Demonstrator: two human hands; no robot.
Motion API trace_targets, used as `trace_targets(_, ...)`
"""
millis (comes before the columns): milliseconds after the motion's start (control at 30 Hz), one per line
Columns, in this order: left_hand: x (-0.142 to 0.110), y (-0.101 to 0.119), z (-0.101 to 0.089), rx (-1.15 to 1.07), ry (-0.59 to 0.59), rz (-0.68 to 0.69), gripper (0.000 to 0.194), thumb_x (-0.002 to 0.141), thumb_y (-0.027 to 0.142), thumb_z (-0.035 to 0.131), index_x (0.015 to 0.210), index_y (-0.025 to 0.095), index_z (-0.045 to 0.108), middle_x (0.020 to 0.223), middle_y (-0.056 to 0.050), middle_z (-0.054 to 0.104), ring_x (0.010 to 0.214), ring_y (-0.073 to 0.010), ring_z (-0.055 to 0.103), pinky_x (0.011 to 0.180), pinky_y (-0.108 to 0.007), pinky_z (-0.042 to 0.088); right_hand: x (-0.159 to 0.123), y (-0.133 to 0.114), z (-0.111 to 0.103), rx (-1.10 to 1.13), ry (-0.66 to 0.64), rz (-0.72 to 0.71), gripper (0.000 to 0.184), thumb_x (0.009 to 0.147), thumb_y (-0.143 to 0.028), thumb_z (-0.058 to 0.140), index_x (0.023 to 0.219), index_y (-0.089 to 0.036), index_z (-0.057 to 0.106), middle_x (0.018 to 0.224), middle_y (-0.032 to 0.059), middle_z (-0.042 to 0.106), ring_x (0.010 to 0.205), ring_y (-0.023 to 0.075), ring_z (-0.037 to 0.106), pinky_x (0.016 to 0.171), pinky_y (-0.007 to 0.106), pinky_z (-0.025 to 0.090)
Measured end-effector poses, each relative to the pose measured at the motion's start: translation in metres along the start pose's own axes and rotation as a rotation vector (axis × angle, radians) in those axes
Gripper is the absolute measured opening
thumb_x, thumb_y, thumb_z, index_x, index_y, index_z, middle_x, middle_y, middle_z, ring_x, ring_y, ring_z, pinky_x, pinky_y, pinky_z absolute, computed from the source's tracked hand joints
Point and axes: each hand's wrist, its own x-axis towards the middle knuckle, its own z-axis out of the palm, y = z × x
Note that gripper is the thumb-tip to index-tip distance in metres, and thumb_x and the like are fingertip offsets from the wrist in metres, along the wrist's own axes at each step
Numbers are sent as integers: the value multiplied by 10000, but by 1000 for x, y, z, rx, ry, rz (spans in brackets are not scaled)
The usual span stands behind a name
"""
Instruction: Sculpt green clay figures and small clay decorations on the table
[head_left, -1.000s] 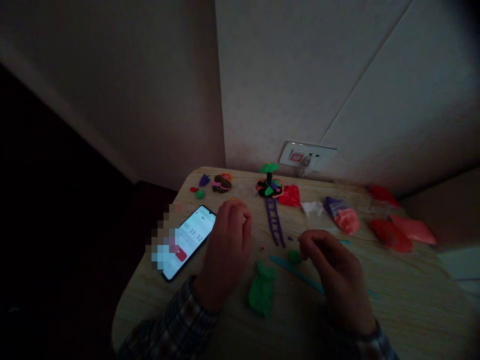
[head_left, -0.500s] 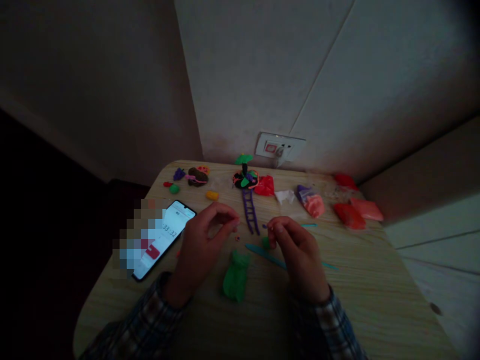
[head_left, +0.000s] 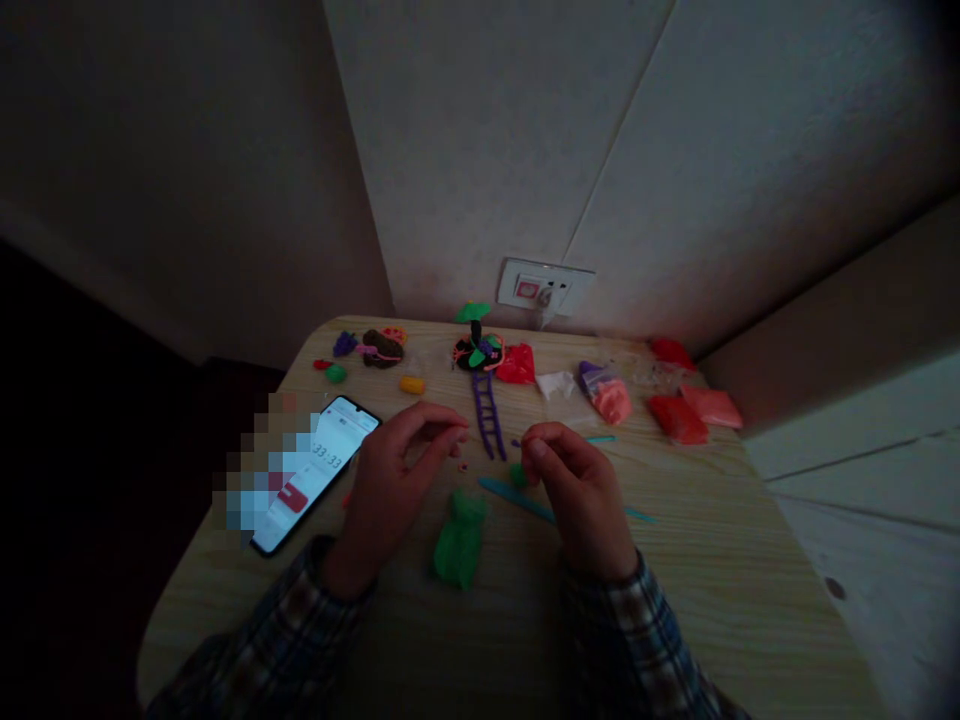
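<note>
My left hand (head_left: 394, 470) hovers over the wooden table (head_left: 712, 560) with thumb and fingertips pinched together; what they hold is too small to see. My right hand (head_left: 577, 485) is curled, its fingertips pinched beside a small green clay ball (head_left: 517, 475). A green clay lump (head_left: 457, 535) lies between my wrists. A teal modelling stick (head_left: 517, 500) runs under my right hand. A purple clay ladder (head_left: 487, 418) leads up to a small clay tree model (head_left: 476, 345).
A lit phone (head_left: 315, 470) showing a timer lies at the left. Clay figures (head_left: 379, 348) and a yellow piece (head_left: 411, 384) sit at the back left. Bags of red, white, purple and pink clay (head_left: 607, 395) line the back right. A wall socket (head_left: 544, 285) is behind.
The view has shifted, so everything sits further left and lower in frame. My left hand has turned from a curled fist into a pinch. My right hand has drawn closer to the small green ball.
</note>
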Motion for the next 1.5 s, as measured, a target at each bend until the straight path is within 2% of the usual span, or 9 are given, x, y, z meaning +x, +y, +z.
trace_targets(167,-5,-2,-2,-1,-14,-6,71,827,199,605,815,172,670,744,4,687,679,-128,645,665,-222,507,0,-1,0,2,-7,-34,262,798,-414,652,665,-193,606,570,-55,515,543,77,457,544,213,374)
trace_targets(333,-6,-4,-1,-49,3,-9,33,761,185,684,750,173,655,738,12,677,681,-132,642,669,-227,507,0,0,0,13,-9,-35,236,746,-385,712,672,-195,594,549,-68,493,537,74,447,529,207,358)
trace_targets(467,-5,-1,-1,-67,-20,-28,62,816,175,615,786,170,669,723,15,680,640,-117,639,642,-218,497,0,1,-1,21,-6,-24,229,735,-392,728,711,-191,623,576,-62,525,532,69,449,521,205,356)
trace_targets(667,-6,-1,0,-85,-6,-14,73,763,149,664,695,168,645,658,31,655,608,-105,618,611,-199,484,-1,3,-1,66,-6,-59,365,806,-497,637,636,-182,565,569,-54,524,507,65,431,507,213,339)
trace_targets(900,-5,0,1,-106,-44,-42,147,848,156,551,801,167,689,711,6,697,617,-115,651,652,-227,503,-1,1,-1,57,3,-33,230,716,-388,745,699,-187,635,576,-54,572,480,61,434,483,209,339)
trace_targets(1033,-6,0,0,-122,-16,-41,112,790,170,625,683,172,657,592,27,647,567,-120,622,607,-230,489,-1,1,-1,62,-19,-69,312,788,-443,661,625,-181,611,581,-34,586,477,68,433,491,226,350)
trace_targets(1167,-6,-2,1,-133,-5,-38,62,737,157,677,681,172,655,634,28,653,559,-115,621,580,-223,488,0,0,0,73,-9,-52,247,721,-382,735,637,-190,605,552,-55,544,496,70,440,493,212,350)
trace_targets(1300,-5,0,1,-85,-56,-20,143,841,166,557,803,173,694,699,10,708,579,-117,658,671,-244,513,0,-1,0,29,-10,-28,180,708,-348,739,694,-189,654,587,-40,591,482,72,446,471,213,356)
trace_targets(1500,-6,1,2,-113,-23,-60,114,759,188,653,648,174,632,583,26,654,538,-128,629,578,-238,497,0,-2,0,17,-18,-54,246,749,-384,691,621,-189,610,555,-38,571,487,82,463,487,221,379)
